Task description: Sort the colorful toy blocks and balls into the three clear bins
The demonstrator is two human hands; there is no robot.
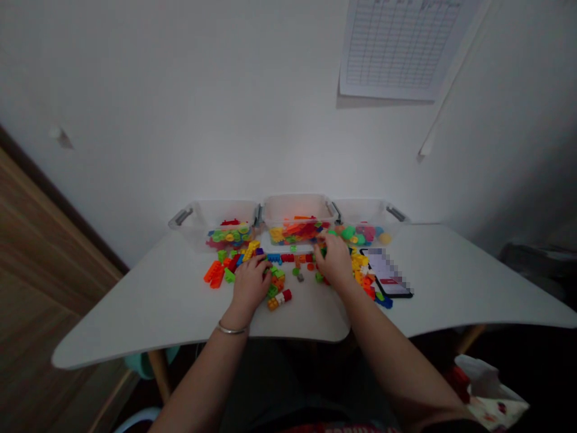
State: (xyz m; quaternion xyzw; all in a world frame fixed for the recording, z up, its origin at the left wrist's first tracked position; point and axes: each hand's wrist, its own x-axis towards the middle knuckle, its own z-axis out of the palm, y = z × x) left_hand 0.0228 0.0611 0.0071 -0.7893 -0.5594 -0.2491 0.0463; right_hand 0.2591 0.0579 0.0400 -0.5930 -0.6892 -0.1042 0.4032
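Colourful toy building bricks lie in a loose heap across the white table. My left hand (252, 281) rests over the left part of the heap, palm down, fingers spread on the bricks. Close by it are orange bricks (214, 274), a yellow brick (250, 250) and green bricks (273, 291). A joined red, white and yellow brick piece (279, 299) lies nearer the front edge. My right hand (335, 260) is at the right part, in front of the middle bin, fingers curled; what they hold is hidden. Yellow bricks (359, 262) lie beside it.
Along the wall stand three clear bins: the left bin (202, 210), the middle bin (297, 204) and the right bin (365, 209), all holding coloured pieces. A tablet or phone (383, 270) lies right of the bricks. The white table (451, 276) has a curved front edge.
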